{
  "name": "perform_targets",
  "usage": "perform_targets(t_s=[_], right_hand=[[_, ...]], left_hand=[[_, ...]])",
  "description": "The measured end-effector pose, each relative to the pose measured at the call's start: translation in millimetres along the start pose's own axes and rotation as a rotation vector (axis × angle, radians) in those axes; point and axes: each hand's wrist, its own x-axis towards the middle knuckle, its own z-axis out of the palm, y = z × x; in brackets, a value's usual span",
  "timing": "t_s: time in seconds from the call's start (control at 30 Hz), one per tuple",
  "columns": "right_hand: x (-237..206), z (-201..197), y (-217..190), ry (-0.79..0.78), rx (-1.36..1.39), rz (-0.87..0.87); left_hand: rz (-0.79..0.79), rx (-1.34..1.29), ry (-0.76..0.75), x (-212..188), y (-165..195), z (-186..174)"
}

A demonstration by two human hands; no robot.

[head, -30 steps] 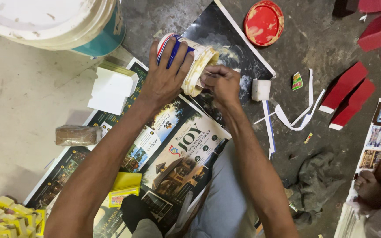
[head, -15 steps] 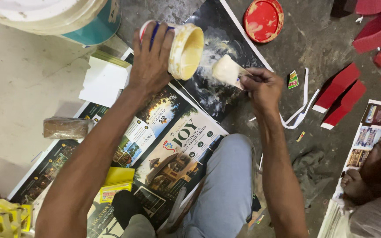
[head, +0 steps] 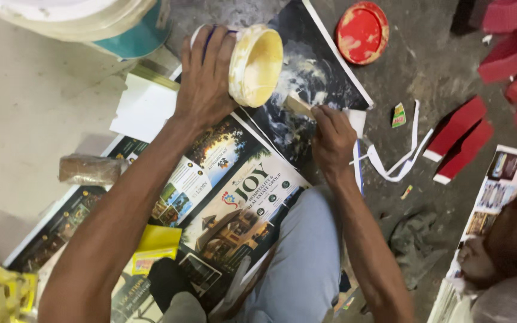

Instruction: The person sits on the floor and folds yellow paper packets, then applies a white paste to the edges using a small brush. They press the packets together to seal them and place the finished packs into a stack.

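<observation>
Sideways in the left hand (head: 206, 84), fingers wrapped round it, a cream-smeared glue tub (head: 252, 63) shows its yellowish inside. Just right of them, the right hand (head: 332, 139) pinches a small brush (head: 299, 106) on a dark poster (head: 315, 78). Beyond lie a red lid (head: 361, 33), red strips (head: 459, 140) and grey concrete floor (head: 25, 119).

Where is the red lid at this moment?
In the head view, the red lid lies on the floor at top right, beyond the dark poster, right of the tilted glue pot.
</observation>
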Motion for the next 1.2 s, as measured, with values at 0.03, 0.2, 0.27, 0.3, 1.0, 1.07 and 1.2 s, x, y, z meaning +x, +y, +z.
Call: perform_targets(t_s=[0.03, 0.2, 0.27, 0.3, 1.0, 1.07, 1.2], right_hand=[[0, -1, -1, -0.034, -0.007, 0.009], [-1, 1, 1, 0.034, 0.039, -0.017], [-4, 2, 3, 0.002, 0.056, 0.044], [-5, 3, 5, 0.043, 0.022, 0.040], [14, 2, 1, 0.285, 0.761, 0.567], [26, 12, -10, 0.280, 0.778, 0.510], [44, 44, -26, 0.252, 0.467, 0.322]], left_hand=[[-0.013, -0.001, -0.005, 0, 0, 0], [-0.076, 0.038, -0.093, 3, 1, 2], [0.020, 0.053, -0.021, 0, 2, 1], [0.042, 0.024, -0.018, 0, 2, 2], [0.118, -0.010, -0.046, -2, 13, 5], [0.144, -0.049, -0.062, -2, 18, 8], [0.190, 0.090, -0.085, 0, 27, 14]])
